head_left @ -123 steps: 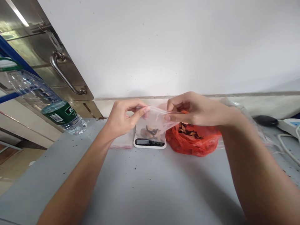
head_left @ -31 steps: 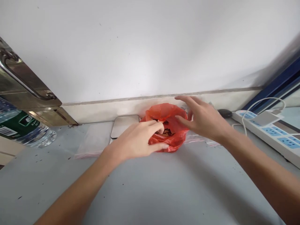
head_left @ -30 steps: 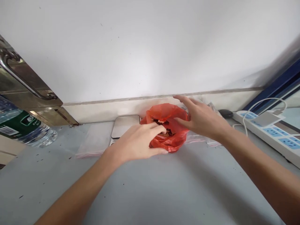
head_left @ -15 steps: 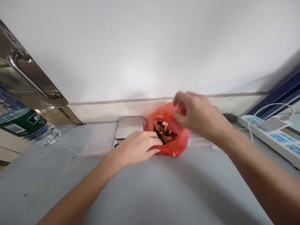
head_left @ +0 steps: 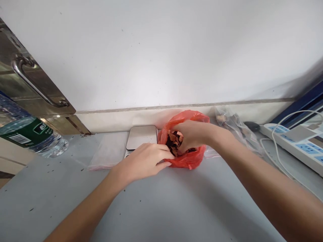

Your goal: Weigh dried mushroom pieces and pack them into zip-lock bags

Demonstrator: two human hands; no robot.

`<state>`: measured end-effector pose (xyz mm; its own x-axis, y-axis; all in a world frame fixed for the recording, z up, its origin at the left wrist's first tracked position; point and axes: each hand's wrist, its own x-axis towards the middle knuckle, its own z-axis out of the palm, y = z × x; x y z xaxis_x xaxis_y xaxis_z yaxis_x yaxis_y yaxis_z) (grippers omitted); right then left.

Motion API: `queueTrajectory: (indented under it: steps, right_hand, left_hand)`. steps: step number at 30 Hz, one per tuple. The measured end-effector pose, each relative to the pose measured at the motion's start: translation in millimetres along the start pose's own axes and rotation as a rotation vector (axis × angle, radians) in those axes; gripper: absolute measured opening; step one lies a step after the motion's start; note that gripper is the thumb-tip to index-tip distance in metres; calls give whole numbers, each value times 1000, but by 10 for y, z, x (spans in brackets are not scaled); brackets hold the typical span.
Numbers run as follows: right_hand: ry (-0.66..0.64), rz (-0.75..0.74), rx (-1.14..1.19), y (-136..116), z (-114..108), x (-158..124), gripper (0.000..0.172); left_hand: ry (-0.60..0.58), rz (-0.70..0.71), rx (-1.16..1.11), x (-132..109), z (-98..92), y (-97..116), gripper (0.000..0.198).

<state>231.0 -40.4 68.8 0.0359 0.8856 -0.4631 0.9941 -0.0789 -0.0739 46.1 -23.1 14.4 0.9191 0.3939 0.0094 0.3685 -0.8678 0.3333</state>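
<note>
A red plastic bag (head_left: 194, 161) stands open against the wall, with dried brown pieces (head_left: 174, 141) inside. My left hand (head_left: 146, 159) pinches the bag's near left rim between thumb and fingers. Inside the bag, on its right side, is my right hand (head_left: 188, 134); its fingertips are hidden among the pieces and the red plastic. A small scale with a metal plate (head_left: 141, 137) lies just left of the bag, its front partly covered by my left hand.
Clear plastic bags (head_left: 108, 151) lie left of the scale. At far left are a water bottle (head_left: 32, 131) and a metal door handle (head_left: 37, 87). Filled clear bags (head_left: 234, 124), a white power strip (head_left: 297, 144) and a cable occupy the right.
My right hand has moved down and left from above the bag into it. The filled clear bags behind it now show. My left hand keeps its hold on the rim.
</note>
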Motion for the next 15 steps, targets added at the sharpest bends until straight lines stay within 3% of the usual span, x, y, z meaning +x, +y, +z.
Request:
queueTrajectory:
  steps: [7, 15]
  right_hand:
    - [-176, 8, 151, -147, 89, 230, 22]
    - [-154, -2, 138, -165, 157, 260, 22]
  left_hand:
    - [-77, -2, 1, -12, -10, -15, 24]
    - [-46, -2, -19, -23, 35, -76, 26]
